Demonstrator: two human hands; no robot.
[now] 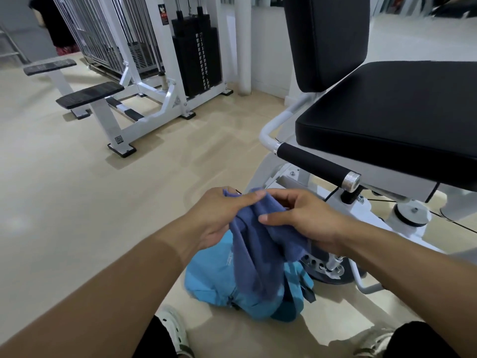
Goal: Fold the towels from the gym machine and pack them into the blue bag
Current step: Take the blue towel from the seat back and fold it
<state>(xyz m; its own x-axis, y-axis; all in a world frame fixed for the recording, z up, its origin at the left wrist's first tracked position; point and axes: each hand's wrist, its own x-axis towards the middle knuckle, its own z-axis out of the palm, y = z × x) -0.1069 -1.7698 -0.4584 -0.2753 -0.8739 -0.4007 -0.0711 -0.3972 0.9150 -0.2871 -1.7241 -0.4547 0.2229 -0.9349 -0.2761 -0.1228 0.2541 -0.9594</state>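
Observation:
A dark blue towel [260,244] hangs bunched between both my hands, low in the middle of the view. My left hand [219,215] grips its upper left part, thumb laid over the top fold. My right hand [307,218] holds its right side with fingers curled under the cloth. The towel's lower end drapes down over the light blue bag [214,277], which lies on the floor directly beneath, between my feet and the gym machine [387,120]. The bag's opening is hidden by the towel.
The gym machine's black seat and padded handle [317,164] stand close on the right, its base [333,267] just behind the bag. A white weight-stack machine [165,81] stands at the back left. Beige floor [77,202] spreads to the left. My shoes [175,329] flank the bag.

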